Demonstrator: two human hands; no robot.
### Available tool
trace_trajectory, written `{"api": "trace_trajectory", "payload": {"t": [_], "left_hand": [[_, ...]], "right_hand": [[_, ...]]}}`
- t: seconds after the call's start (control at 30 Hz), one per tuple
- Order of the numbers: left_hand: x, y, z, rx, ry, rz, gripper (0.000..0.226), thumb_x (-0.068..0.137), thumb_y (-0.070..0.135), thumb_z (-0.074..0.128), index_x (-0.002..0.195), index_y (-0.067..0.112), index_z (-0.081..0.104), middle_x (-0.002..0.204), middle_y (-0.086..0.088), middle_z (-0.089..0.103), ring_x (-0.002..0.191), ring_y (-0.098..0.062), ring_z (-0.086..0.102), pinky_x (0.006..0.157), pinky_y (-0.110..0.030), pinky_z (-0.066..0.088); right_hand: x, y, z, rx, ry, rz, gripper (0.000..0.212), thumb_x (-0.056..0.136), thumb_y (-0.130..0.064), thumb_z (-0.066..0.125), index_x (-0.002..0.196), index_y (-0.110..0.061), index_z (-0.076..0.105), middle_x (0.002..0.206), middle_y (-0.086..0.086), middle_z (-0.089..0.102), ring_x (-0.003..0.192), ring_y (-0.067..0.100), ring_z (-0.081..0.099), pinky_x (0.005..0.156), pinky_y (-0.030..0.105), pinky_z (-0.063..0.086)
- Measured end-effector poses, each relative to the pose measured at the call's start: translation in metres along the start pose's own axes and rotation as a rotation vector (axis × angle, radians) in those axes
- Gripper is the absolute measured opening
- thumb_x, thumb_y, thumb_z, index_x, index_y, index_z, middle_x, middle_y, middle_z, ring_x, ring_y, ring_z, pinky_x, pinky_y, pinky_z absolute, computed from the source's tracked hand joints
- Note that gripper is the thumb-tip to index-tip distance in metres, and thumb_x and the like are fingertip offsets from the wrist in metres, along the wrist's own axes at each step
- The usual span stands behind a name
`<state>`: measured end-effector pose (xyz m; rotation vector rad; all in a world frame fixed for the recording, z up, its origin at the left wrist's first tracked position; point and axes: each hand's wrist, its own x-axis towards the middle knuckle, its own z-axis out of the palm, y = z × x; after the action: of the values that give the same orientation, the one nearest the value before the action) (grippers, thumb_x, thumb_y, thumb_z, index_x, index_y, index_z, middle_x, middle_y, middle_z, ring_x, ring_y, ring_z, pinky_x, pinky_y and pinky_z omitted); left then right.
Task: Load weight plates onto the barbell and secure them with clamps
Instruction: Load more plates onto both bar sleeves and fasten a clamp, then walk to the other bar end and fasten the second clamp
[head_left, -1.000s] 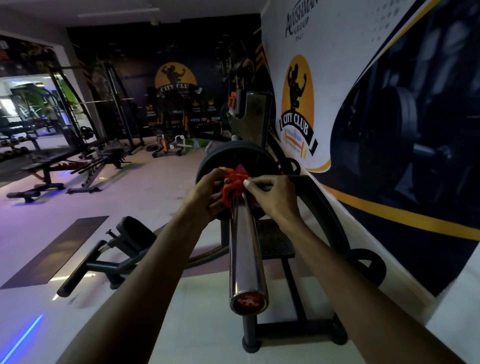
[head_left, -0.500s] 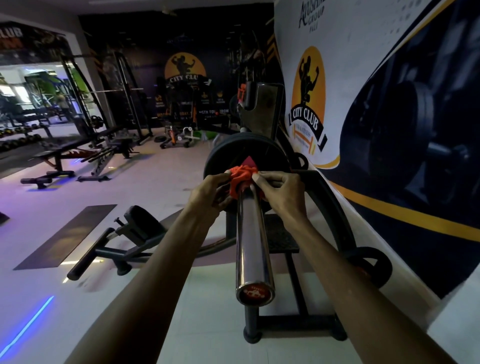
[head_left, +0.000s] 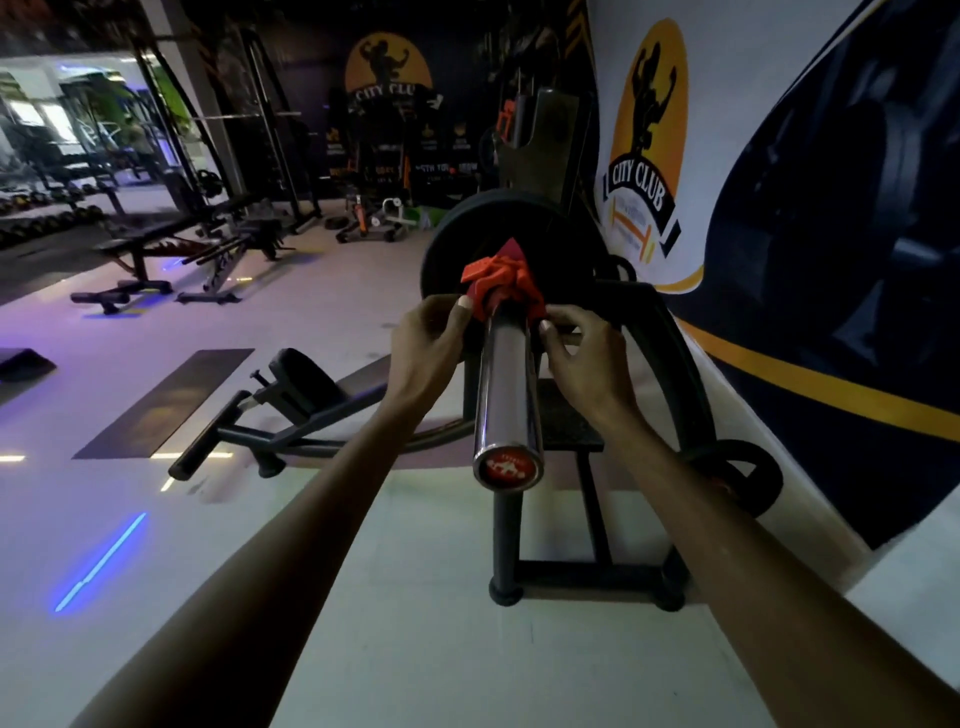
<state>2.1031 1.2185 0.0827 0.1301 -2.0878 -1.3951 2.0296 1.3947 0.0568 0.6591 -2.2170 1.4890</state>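
Note:
A chrome barbell sleeve (head_left: 506, 384) with a red end cap points toward me. One black weight plate (head_left: 452, 244) sits on it at the far end. An orange-red clamp (head_left: 498, 283) is on the sleeve right against the plate. My left hand (head_left: 423, 343) pinches the clamp's left side with thumb and fingertips. On the clamp's lower right edge rest the fingertips of my right hand (head_left: 587, 358). Both hands sit just on my side of the clamp.
The bar rests on a black stand (head_left: 571, 431) beside a painted wall (head_left: 779, 156) on the right. A small black plate (head_left: 748, 478) leans near the wall. A low black bench (head_left: 291, 395) lies on the floor to the left. More racks and benches stand further back.
Both hands have drawn back along the sleeve toward me, so more of the clamp shows. The clamp stays against the plate. My view has shifted closer and to the right.

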Motion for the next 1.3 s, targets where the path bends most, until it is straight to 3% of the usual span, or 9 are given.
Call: {"api": "trace_trajectory", "payload": {"t": [0.1,0.27,0.4,0.47,0.57,0.63,0.83,1.07,1.3], "left_hand": [[-0.041,-0.038,-0.013,0.165,0.029,0.002,0.033,0.106,0.033,0.058,0.124,0.006,0.067,0.104,0.006,0.072,0.090,0.011,0.068,0.082,-0.016,0.059],[-0.066,-0.062,-0.042,0.410,-0.015,0.069,0.036,0.104,0.039,0.059,0.126,0.012,0.063,0.123,-0.006,0.070,0.109,-0.015,0.069,0.090,-0.036,0.060],[-0.101,-0.096,-0.102,0.540,-0.021,0.022,0.041,0.103,0.049,0.055,0.126,0.016,0.060,0.127,-0.007,0.066,0.114,-0.020,0.066,0.094,-0.047,0.059],[-0.115,-0.109,-0.135,0.580,-0.007,0.003,0.042,0.102,0.051,0.054,0.126,0.016,0.060,0.128,-0.008,0.066,0.115,-0.021,0.066,0.094,-0.048,0.058],[-0.141,-0.126,-0.188,0.642,0.003,-0.046,0.038,0.103,0.043,0.058,0.127,0.014,0.060,0.128,-0.012,0.066,0.113,-0.026,0.066,0.091,-0.046,0.058],[-0.160,-0.138,-0.228,0.687,0.019,-0.062,0.035,0.103,0.040,0.060,0.127,0.014,0.060,0.125,-0.012,0.067,0.110,-0.025,0.066,0.090,-0.042,0.057],[-0.209,-0.170,-0.353,0.765,0.113,-0.171,0.036,0.102,0.040,0.061,0.123,0.011,0.063,0.127,-0.007,0.066,0.117,-0.023,0.060,0.096,-0.035,0.046],[-0.248,-0.218,-0.476,0.833,0.187,-0.334,0.046,0.102,0.047,0.058,0.135,0.015,0.058,0.142,-0.003,0.056,0.135,-0.024,0.047,0.100,-0.028,0.034],[-0.233,-0.288,-0.599,0.910,0.241,-0.443,0.054,0.101,0.054,0.056,0.139,0.015,0.055,0.145,-0.004,0.052,0.138,-0.027,0.046,0.105,-0.041,0.044]], "right_hand": [[-0.047,0.017,0.023,-0.114,-0.239,0.029,0.025,0.101,-0.029,0.061,0.124,-0.019,0.062,0.120,0.007,0.066,0.106,0.016,0.065,0.089,0.040,0.059],[-0.089,0.027,0.034,-0.197,-0.358,0.195,0.051,0.094,-0.013,0.070,0.140,-0.002,0.050,0.134,0.008,0.056,0.125,0.021,0.055,0.099,0.024,0.044],[-0.123,0.006,0.078,-0.228,-0.467,0.146,0.051,0.100,-0.028,0.062,0.147,-0.013,0.048,0.147,0.007,0.052,0.135,0.024,0.049,0.113,0.022,0.036],[-0.129,-0.010,0.106,-0.202,-0.439,0.055,0.048,0.098,-0.035,0.062,0.142,-0.021,0.051,0.146,0.000,0.051,0.133,0.022,0.052,0.113,0.039,0.044],[-0.150,-0.040,0.150,-0.173,-0.498,0.001,0.046,0.100,-0.029,0.062,0.142,-0.016,0.052,0.147,0.001,0.049,0.133,0.018,0.050,0.105,0.018,0.034],[-0.168,-0.059,0.183,-0.171,-0.532,-0.033,0.046,0.100,-0.028,0.061,0.143,-0.012,0.052,0.146,0.004,0.050,0.133,0.018,0.049,0.101,0.017,0.034],[-0.226,-0.122,0.292,-0.143,-0.619,-0.114,0.050,0.100,-0.032,0.061,0.143,-0.010,0.050,0.145,0.007,0.051,0.137,0.026,0.046,0.113,0.045,0.042],[-0.268,-0.175,0.427,-0.191,-0.745,-0.268,0.058,0.100,-0.042,0.057,0.151,-0.016,0.042,0.154,0.007,0.045,0.144,0.026,0.040,0.115,0.051,0.039],[-0.269,-0.216,0.583,-0.204,-0.849,-0.377,0.058,0.102,-0.042,0.052,0.152,-0.016,0.039,0.156,0.008,0.043,0.146,0.028,0.036,0.118,0.060,0.029]]}}
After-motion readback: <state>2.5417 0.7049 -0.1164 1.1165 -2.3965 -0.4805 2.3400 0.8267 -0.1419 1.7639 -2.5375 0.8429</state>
